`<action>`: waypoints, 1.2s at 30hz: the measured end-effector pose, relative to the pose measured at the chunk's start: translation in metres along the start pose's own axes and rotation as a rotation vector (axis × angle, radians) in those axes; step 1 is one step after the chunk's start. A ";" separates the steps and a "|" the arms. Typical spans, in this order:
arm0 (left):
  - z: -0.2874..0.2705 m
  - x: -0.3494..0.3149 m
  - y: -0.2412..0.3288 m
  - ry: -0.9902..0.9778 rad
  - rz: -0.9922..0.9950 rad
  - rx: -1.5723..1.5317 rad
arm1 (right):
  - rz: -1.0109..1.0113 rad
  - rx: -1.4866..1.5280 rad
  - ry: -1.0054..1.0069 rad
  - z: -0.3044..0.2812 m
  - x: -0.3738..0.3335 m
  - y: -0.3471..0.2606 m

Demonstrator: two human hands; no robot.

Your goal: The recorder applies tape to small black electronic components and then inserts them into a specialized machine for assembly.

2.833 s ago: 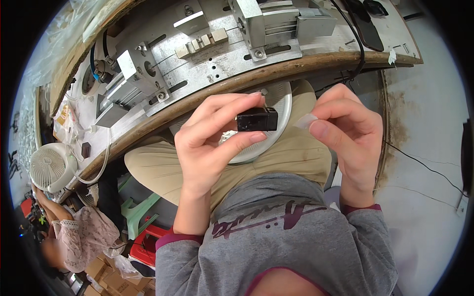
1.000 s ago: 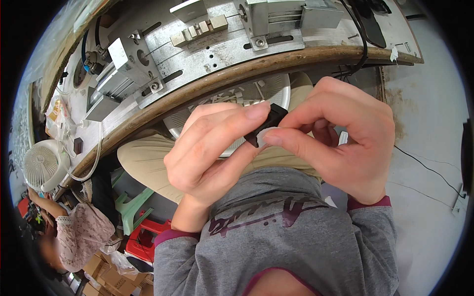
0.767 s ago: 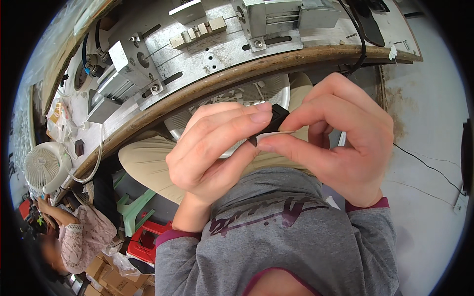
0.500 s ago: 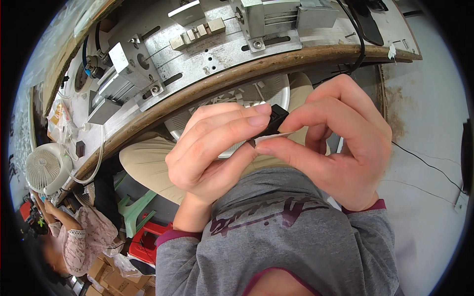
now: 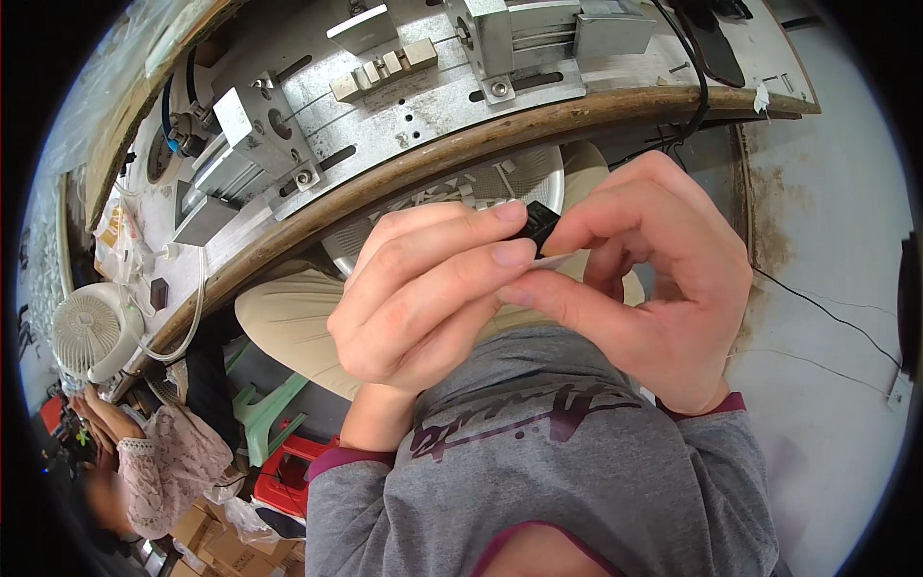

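My left hand (image 5: 423, 298) is closed around a small black plastic part (image 5: 541, 222), with only its upper end showing past the fingertips. Thumb and forefinger of my right hand (image 5: 668, 279) pinch a thin pale piece (image 5: 550, 262), like paper or film, against the near side of that part. The other fingers of that hand curl in. Both hands meet above my lap, in front of my grey shirt. Most of the black part lies hidden behind the left fingers. Beneath the hands sits a perforated metal basket (image 5: 550, 178) holding several small light-coloured pieces (image 5: 452, 186).
Beyond the basket runs the worn wooden edge (image 5: 461, 128) of a bench, bearing a metal clamping fixture (image 5: 375, 111). At left stand a white fan (image 5: 88, 332) and a small dark block (image 5: 159, 293). A co-worker (image 5: 173, 462) sits beyond a red stool (image 5: 293, 476).
My left fingers have slid further over the black part, covering more of it and the pale piece. My right hand has shifted slightly left, still pinching. The co-worker's hands have moved a little.
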State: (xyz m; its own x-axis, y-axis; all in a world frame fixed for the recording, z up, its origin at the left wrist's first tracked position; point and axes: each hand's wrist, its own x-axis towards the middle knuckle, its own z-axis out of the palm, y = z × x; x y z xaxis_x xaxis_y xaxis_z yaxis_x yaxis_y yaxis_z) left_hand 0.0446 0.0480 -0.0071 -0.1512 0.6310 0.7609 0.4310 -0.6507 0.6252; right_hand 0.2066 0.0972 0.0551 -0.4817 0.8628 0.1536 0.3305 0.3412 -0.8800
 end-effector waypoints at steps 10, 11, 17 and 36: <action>0.000 -0.006 0.004 -0.017 -0.192 -0.197 | 0.407 0.637 -0.173 -0.003 0.010 0.008; 0.001 -0.008 0.008 -0.017 -0.290 -0.231 | 0.479 0.730 -0.220 -0.003 0.011 0.011; 0.002 -0.009 0.014 0.030 -0.600 -0.464 | 0.538 0.846 -0.216 -0.004 0.014 0.024; -0.006 -0.004 0.013 0.077 -0.798 -0.489 | 0.162 0.553 -0.106 0.011 0.003 0.030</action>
State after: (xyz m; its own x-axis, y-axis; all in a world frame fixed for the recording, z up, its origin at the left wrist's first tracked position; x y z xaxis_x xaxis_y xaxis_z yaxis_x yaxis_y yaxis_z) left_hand 0.0453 0.0345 -0.0009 -0.3069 0.9488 0.0744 -0.2450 -0.1543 0.9572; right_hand 0.2058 0.1062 0.0240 -0.5481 0.8361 -0.0231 -0.0521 -0.0617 -0.9967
